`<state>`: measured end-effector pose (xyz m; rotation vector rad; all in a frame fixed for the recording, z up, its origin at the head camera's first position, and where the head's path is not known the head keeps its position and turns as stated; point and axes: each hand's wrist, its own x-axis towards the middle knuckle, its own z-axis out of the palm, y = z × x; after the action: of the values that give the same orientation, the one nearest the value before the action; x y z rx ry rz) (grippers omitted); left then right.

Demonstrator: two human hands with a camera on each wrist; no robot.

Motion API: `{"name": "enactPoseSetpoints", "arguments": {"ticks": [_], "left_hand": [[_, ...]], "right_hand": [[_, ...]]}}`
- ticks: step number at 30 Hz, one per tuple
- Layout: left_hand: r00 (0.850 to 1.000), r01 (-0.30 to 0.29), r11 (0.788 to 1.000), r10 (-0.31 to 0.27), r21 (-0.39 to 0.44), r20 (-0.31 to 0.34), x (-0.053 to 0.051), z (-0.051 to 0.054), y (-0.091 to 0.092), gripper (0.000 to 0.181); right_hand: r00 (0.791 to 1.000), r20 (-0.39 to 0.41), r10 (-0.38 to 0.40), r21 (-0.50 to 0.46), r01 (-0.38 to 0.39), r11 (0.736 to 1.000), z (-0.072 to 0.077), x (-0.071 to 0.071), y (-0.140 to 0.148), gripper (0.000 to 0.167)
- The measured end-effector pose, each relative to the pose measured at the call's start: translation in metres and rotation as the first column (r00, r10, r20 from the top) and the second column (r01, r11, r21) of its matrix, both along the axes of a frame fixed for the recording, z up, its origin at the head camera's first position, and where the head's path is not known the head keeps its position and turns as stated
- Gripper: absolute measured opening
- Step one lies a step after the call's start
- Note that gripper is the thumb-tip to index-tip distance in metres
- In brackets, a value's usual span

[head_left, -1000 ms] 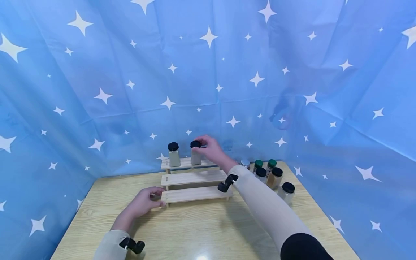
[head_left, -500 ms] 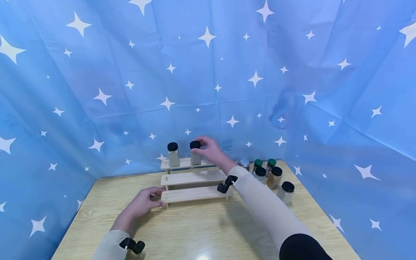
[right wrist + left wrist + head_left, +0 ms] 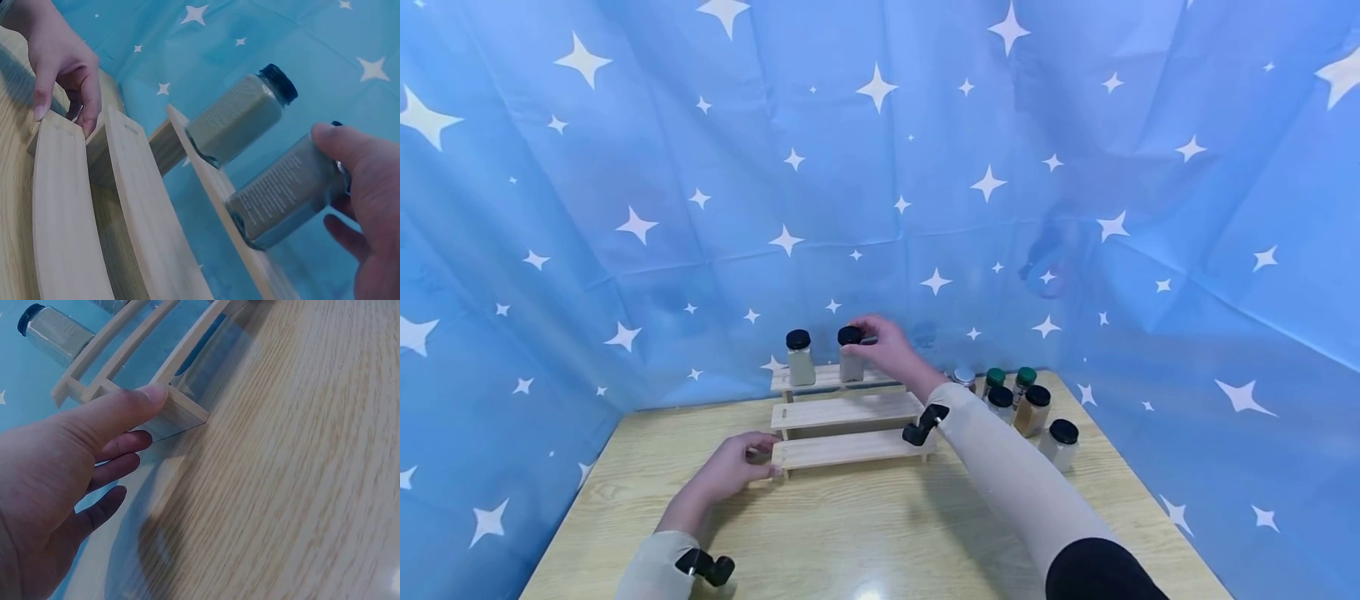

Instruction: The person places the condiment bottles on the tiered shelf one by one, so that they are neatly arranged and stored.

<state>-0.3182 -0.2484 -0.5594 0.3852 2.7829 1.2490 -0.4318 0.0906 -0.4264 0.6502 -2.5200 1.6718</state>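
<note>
A three-step wooden rack [image 3: 850, 448] stands on the table. My right hand [image 3: 889, 350] pinches a black-capped glass spice jar [image 3: 852, 367] near its top, thumb and fingers on either side. The jar stands upright on the rear, highest shelf; in the right wrist view its base meets the board and printed text shows on its side. To its left, a second spice jar [image 3: 801, 367] with pale contents stands on that same shelf. My left hand [image 3: 733, 465] holds the left end of the lowest shelf, thumb in front, fingers partly hidden behind.
Several more jars stand at the table's right rear: green-capped jars [image 3: 1026, 379], a silver-capped jar [image 3: 965, 379], and black-capped ones such as the brown-filled jar [image 3: 1033, 412] and a pale jar [image 3: 1061, 446]. A blue starred curtain [image 3: 925, 167] hangs close behind the rack.
</note>
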Motion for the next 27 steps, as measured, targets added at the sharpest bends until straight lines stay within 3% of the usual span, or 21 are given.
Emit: {"name": "enactPoseSetpoints", "arguments": {"ticks": [6, 9, 16, 27], "left_hand": [[1.0, 0.011, 1.0, -0.011, -0.007, -0.005, 0.002, -0.002, -0.001, 0.053], [1.0, 0.011, 1.0, -0.011, -0.004, -0.012, 0.003, 0.0, -0.001, 0.053], [1.0, 0.015, 1.0, -0.015, -0.004, -0.012, 0.003, 0.003, 0.0, 0.053], [1.0, 0.013, 1.0, -0.013, -0.004, 0.001, 0.001, 0.002, -0.001, 0.053]], "right_hand": [[0.999, -0.008, 0.032, 0.04, -0.031, 0.999, -0.005, 0.005, 0.01, 0.075], [1.0, -0.007, 0.028, 0.019, -0.028, 0.999, -0.009, 0.006, 0.02, 0.077], [0.999, -0.037, 0.016, -0.004, -0.016, 1.0, -0.008, 0.015, 0.05, 0.069], [0.999, -0.037, -0.011, 0.083, 0.014, 0.996, 0.004, 0.042, 0.094, 0.049]]}}
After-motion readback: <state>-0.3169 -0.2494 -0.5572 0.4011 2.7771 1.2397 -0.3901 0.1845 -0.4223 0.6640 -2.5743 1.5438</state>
